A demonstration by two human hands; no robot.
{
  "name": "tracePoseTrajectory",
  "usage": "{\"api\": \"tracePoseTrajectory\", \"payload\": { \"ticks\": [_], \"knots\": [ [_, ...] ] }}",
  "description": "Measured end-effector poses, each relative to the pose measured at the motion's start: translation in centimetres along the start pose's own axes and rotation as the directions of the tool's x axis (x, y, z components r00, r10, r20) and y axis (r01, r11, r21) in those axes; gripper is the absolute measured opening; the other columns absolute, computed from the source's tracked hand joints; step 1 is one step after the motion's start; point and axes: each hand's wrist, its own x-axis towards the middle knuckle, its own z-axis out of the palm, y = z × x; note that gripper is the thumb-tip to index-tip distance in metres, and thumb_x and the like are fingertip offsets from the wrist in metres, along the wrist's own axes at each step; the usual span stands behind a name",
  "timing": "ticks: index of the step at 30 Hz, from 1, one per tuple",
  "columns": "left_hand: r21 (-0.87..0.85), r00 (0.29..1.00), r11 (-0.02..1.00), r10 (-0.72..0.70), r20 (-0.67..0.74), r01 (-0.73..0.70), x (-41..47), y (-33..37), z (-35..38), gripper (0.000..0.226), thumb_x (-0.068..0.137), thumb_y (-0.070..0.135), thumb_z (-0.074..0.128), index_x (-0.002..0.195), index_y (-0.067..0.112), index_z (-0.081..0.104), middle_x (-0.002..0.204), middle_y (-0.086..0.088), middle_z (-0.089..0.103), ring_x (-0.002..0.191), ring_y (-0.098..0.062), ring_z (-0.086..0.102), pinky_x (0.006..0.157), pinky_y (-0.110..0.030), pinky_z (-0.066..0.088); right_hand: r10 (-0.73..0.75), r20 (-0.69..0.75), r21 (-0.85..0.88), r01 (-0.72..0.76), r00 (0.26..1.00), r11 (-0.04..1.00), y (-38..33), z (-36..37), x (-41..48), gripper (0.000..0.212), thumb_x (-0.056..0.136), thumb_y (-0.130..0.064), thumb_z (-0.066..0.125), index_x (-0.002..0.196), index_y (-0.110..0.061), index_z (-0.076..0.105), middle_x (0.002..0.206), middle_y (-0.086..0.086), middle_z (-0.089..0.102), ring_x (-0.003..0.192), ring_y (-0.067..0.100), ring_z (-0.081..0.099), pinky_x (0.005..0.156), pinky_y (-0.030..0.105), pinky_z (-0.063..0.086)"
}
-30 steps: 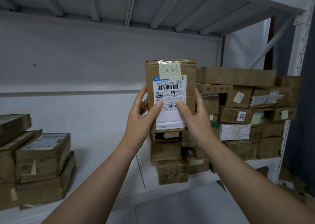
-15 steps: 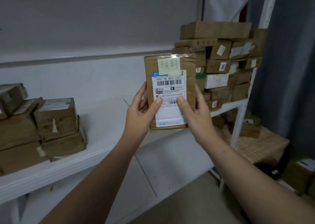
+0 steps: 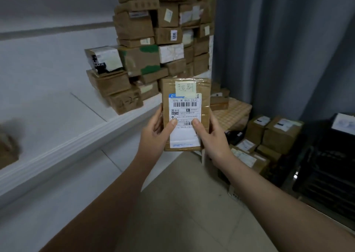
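white shelf (image 3: 80,129) behind; left hand (image 3: 153,134) and right hand (image 3: 213,136) grip parcel (image 3: 185,115)

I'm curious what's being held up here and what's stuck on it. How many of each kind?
Brown cardboard parcel: 1
Pale yellow handwritten sticky note: 1
White printed shipping label: 1
Hands gripping the parcel: 2, the left hand and the right hand
Total: 5

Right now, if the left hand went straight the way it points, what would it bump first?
The left hand points up ahead, so probably the stacked boxes on the shelf, with the parcel it holds arriving first. Depth is unclear.
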Motion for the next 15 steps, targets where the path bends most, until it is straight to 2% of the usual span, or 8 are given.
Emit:
{"api": "tracePoseTrajectory", "payload": {
  "ticks": [4,8,10,13,15],
  "knots": [
    [-0.016,0.992,0.997,-0.069,0.104,0.071,0.8,-2.7,8.0,0.052,0.091,0.019,0.063,0.140,0.027,0.046,0.120,0.008,0.067,0.107,-0.010,0.064,0.082,-0.023,0.055,0.090,-0.088,-0.039,-0.093,0.992,0.995,2.0,-8.2,-0.8,0.046,0.093,-0.027,0.061,0.137,-0.022,0.047,0.120,-0.012,0.066,0.111,0.008,0.063,0.088,0.022,0.052],
    [-0.046,0.970,0.990,-0.118,0.210,0.130,1.2,-5.1,16.8,0.044,0.091,0.017,0.062,0.117,0.051,0.053,0.113,0.013,0.069,0.105,-0.007,0.065,0.080,-0.019,0.054,0.178,-0.172,-0.100,-0.197,0.969,0.975,3.6,-17.0,-1.8,0.050,0.094,-0.027,0.060,0.141,-0.024,0.043,0.123,-0.011,0.065,0.111,0.005,0.062,0.094,0.028,0.051],
    [-0.064,0.955,0.982,-0.158,0.253,0.179,1.3,-6.6,21.6,0.045,0.091,0.016,0.062,0.118,0.050,0.052,0.114,0.012,0.068,0.105,-0.005,0.064,0.078,-0.016,0.052,0.217,-0.198,-0.127,-0.245,0.956,0.961,4.4,-21.6,-2.1,0.051,0.094,-0.029,0.059,0.142,-0.026,0.041,0.123,-0.013,0.065,0.111,0.005,0.062,0.095,0.029,0.052],
    [-0.074,0.933,0.967,-0.211,0.291,0.242,1.4,-8.3,25.9,0.048,0.092,0.019,0.061,0.136,0.031,0.045,0.123,0.009,0.063,0.107,-0.003,0.062,0.083,-0.020,0.053,0.281,-0.216,-0.160,-0.318,0.935,0.935,4.8,-25.9,-2.6,0.053,0.094,-0.031,0.059,0.143,-0.026,0.039,0.125,-0.009,0.064,0.112,0.007,0.062,0.096,0.031,0.051],
    [-0.048,0.906,0.959,-0.246,0.344,0.279,1.8,-9.8,28.8,0.045,0.093,0.024,0.060,0.134,0.035,0.044,0.123,0.010,0.063,0.107,-0.004,0.062,0.087,-0.026,0.053,0.331,-0.231,-0.157,-0.371,0.915,0.915,5.5,-28.9,-2.6,0.051,0.093,-0.034,0.060,0.140,-0.028,0.041,0.123,-0.009,0.065,0.109,0.008,0.063,0.094,0.032,0.052]
  ]
}}
